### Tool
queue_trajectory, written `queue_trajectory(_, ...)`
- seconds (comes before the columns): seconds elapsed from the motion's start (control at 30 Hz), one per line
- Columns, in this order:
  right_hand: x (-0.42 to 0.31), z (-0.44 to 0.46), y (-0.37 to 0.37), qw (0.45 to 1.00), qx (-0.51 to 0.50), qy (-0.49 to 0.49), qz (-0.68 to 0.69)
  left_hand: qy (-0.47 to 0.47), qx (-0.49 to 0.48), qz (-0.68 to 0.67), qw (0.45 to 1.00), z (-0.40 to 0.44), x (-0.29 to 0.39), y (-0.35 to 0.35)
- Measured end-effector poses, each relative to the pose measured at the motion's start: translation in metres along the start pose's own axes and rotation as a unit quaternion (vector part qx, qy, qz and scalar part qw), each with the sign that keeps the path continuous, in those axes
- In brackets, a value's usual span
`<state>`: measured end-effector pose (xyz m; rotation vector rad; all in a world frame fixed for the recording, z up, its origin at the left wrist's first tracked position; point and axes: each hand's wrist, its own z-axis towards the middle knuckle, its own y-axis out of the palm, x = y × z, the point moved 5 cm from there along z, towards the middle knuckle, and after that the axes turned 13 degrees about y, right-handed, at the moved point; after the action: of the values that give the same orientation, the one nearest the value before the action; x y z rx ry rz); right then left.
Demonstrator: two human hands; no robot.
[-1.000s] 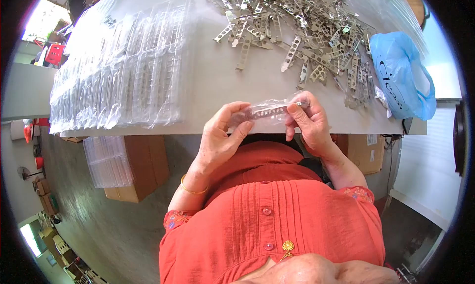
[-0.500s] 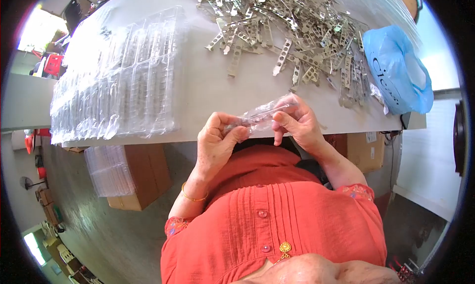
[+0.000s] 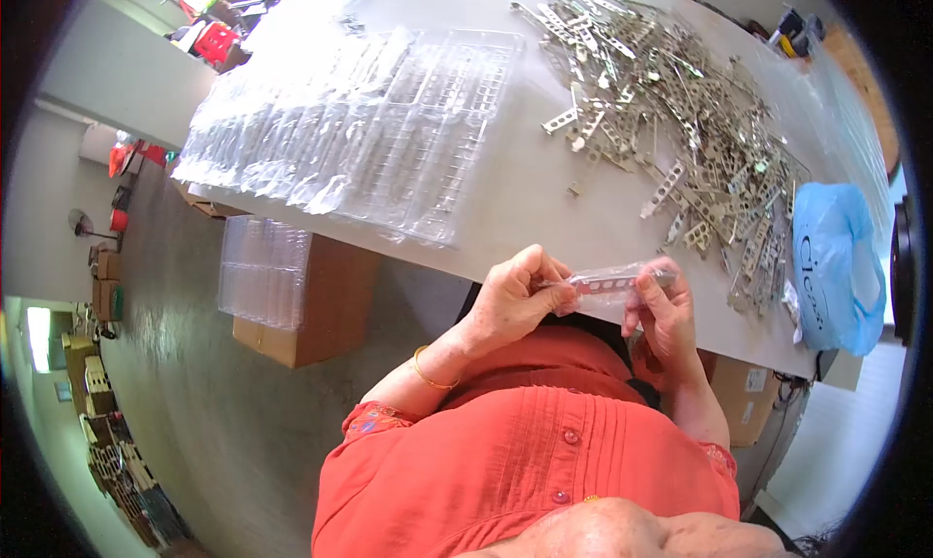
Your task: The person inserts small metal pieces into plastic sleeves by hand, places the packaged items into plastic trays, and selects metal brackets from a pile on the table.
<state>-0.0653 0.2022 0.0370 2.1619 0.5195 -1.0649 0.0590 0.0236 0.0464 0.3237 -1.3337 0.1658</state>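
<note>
Between my hands, at the table's front edge, is a perforated metal strip in a clear plastic bag (image 3: 610,284). My left hand (image 3: 520,291) pinches the bag's left end. The right end is held between the thumb and fingers of my right hand (image 3: 663,305). Beyond my hands lies a heap of loose perforated metal strips (image 3: 680,121). To the left, a clear plastic tray (image 3: 457,150) holds rows of plastic-wrapped pieces.
A blue plastic bag (image 3: 838,266) is at the right end of the table (image 3: 525,208). Clear plastic sheeting (image 3: 826,101) lies behind it. Below the table stand a cardboard box (image 3: 335,296) and clear trays (image 3: 262,271).
The view has turned, so the table appears tilted and its contents shifted rightward. The bagged strip now lies flatter, with its holes facing the camera, still between both hands.
</note>
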Motion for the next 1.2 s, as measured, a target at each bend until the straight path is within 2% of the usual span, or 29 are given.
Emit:
queue_trajectory(0.1,0.002,-0.001,0.001,1.000,0.004,0.007,-0.017,0.023,-0.003,0.004,1.000,-0.001,-0.005,-0.003)
queue_trajectory(0.3,-0.001,0.001,0.005,0.999,0.000,-0.046,-0.018,0.060,-0.013,0.032,0.998,-0.005,0.003,0.000)
queue_trajectory(0.37,-0.001,0.004,0.000,0.996,-0.040,-0.077,-0.031,0.083,-0.034,0.098,0.991,-0.005,0.009,0.000)
queue_trajectory(0.5,-0.005,0.000,0.004,0.993,-0.036,-0.096,-0.064,0.064,0.001,0.102,0.993,-0.007,0.009,-0.006)
queue_trajectory(0.63,-0.018,-0.008,0.011,0.979,0.008,-0.176,-0.105,0.062,0.018,0.132,0.989,-0.010,0.009,-0.016)
queue_trajectory(0.7,-0.022,-0.010,0.011,0.970,0.026,-0.209,-0.121,0.161,0.070,0.283,0.943,-0.010,0.026,-0.022)
queue_trajectory(0.73,-0.025,-0.012,0.011,0.955,0.037,-0.249,-0.159,0.162,0.070,0.284,0.943,-0.008,0.029,-0.022)
queue_trajectory(0.8,-0.028,-0.017,0.015,0.936,0.046,-0.289,-0.196,0.312,0.084,0.453,0.831,-0.008,0.056,-0.014)
queue_trajectory(0.83,-0.027,-0.020,0.022,0.932,0.032,-0.280,-0.229,0.312,0.084,0.453,0.831,-0.006,0.063,-0.009)
queue_trajectory(0.9,-0.027,-0.022,0.030,0.926,0.017,-0.270,-0.262,0.338,0.003,0.449,0.827,-0.003,0.069,0.014)
queue_trajectory(0.97,-0.029,-0.026,0.045,0.870,-0.042,-0.329,-0.366,0.342,-0.025,0.452,0.823,-0.006,0.064,0.024)
queue_trajectory(1.03,-0.030,-0.027,0.048,0.867,-0.036,-0.330,-0.372,0.321,-0.093,0.421,0.843,-0.007,0.050,0.028)
queue_trajectory(1.2,-0.021,-0.017,0.048,0.891,-0.089,-0.264,-0.359,0.296,-0.116,0.401,0.859,-0.007,0.049,0.024)
